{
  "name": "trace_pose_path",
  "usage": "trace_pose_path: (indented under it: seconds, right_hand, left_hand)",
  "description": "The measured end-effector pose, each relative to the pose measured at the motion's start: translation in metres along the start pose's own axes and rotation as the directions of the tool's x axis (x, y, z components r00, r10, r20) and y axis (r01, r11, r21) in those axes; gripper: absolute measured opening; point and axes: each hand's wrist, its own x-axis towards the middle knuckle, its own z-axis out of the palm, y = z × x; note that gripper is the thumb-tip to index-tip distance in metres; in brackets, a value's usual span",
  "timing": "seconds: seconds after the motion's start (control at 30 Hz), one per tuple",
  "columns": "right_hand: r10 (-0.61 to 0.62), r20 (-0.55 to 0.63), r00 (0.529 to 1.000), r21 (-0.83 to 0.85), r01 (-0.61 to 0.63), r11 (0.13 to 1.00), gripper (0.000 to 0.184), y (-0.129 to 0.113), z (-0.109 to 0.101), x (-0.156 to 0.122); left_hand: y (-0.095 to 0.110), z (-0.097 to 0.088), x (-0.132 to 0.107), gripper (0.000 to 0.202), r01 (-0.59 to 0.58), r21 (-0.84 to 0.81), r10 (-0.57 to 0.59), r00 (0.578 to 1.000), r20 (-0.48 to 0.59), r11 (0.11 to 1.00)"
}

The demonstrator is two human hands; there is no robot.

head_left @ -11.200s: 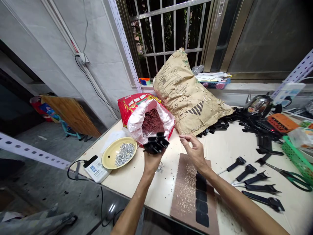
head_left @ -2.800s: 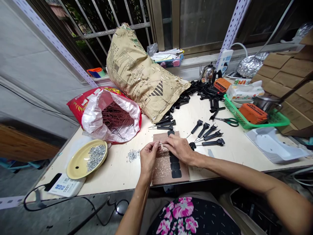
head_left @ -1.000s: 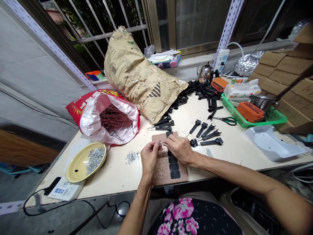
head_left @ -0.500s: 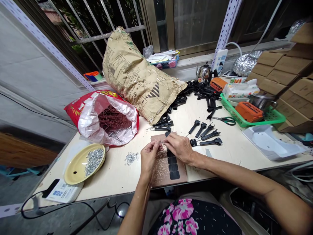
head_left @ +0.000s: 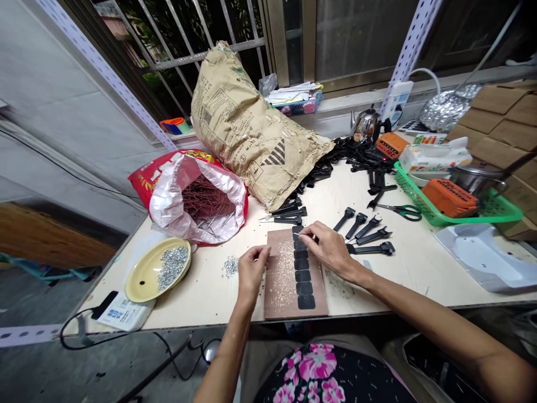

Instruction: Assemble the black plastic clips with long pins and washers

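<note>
My left hand (head_left: 253,270) is closed, thumb and fingertips together, over the left edge of a brown board (head_left: 279,302). Whatever those fingertips may hold is too small to make out. Over the upper right of the board, my right hand (head_left: 329,249) pinches a thin metal pin whose pale end shows at the fingertips. Below it runs a column of rounded black pads (head_left: 302,275) on the board, beside pale speckles. A small pile of shiny metal pieces (head_left: 230,267) lies left of my left hand. Black plastic handles (head_left: 371,249), some with thin metal rods, lie right of my right hand.
A yellow dish (head_left: 136,274) holds more metal pieces. Behind it, a red sack (head_left: 145,176) of thin rods stands open. A large paper sack (head_left: 247,134) leans at the back. Scissors (head_left: 409,212) lie near a green basket (head_left: 499,215) and a white tray (head_left: 474,252).
My hands have come apart: the right moved up and right across the board with the thin metal pin, while the left drew back to the board's left edge. The view shifted slightly.
</note>
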Motion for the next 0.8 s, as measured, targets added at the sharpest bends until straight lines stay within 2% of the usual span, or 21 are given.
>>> trace_pose_path:
  seconds: [0.1,0.2,0.27,0.4,0.47,0.57,0.67,0.8]
  right_hand:
    - [0.037,-0.032,0.999,0.031,-0.036,0.999,0.013,0.004,-0.003,-0.008]
    - [0.042,-0.054,0.998,0.049,-0.039,0.998,0.013,0.005,-0.006,-0.016]
    - [0.040,-0.066,0.997,0.063,-0.036,0.997,0.015,0.006,-0.010,-0.020]
    - [0.059,-0.079,0.995,0.083,-0.052,0.995,0.017,0.009,-0.015,-0.024]
    - [0.063,-0.075,0.995,0.089,-0.056,0.994,0.017,0.010,-0.014,-0.026]
    - [0.062,-0.058,0.996,0.103,-0.056,0.993,0.018,0.012,-0.007,-0.029]
    - [0.065,-0.038,0.997,0.113,-0.061,0.992,0.019,0.012,-0.003,-0.034]
    - [0.076,-0.027,0.997,0.127,-0.072,0.989,0.018,0.016,-0.005,-0.040]
  left_hand:
    - [-0.004,0.014,-0.008,0.015,-0.244,0.311,0.233,0.970,0.075,0.918]
    - [-0.009,0.026,-0.012,0.015,-0.360,0.464,0.359,0.929,0.095,0.809]
    - [-0.013,0.024,-0.007,0.016,-0.354,0.522,0.380,0.923,0.061,0.776]
    - [-0.021,0.007,0.015,0.018,-0.260,0.633,0.358,0.933,-0.029,0.730]
    - [-0.026,0.001,0.027,0.018,-0.229,0.676,0.335,0.942,-0.027,0.700]
    - [-0.032,-0.002,0.038,0.020,-0.240,0.699,0.307,0.951,0.031,0.673]
    - [-0.034,-0.009,0.038,0.023,-0.252,0.703,0.308,0.950,0.050,0.665]
    - [-0.036,-0.045,0.026,0.030,-0.144,0.802,0.318,0.946,-0.060,0.580]
